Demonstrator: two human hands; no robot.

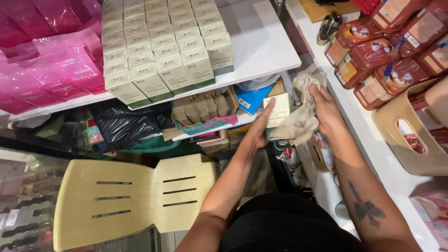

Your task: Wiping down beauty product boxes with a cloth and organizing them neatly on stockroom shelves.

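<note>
My left hand [259, 131] grips a small cream and green box [278, 108] from its left side. My right hand [326, 111] presses a crumpled beige cloth [302, 116] against the front of that box. Both hands are held below the edge of a white shelf [261, 42]. On that shelf stand several rows of matching cream and green boxes [163, 46].
Pink plastic packets [51, 60] are piled at the left of the shelf. A white counter [368, 135] on the right carries red-brown packaged jars [382, 51] and a beige plastic basket [410, 126]. A cream plastic chair [135, 196] stands lower left. Clutter and a black bag [123, 123] fill the lower shelf.
</note>
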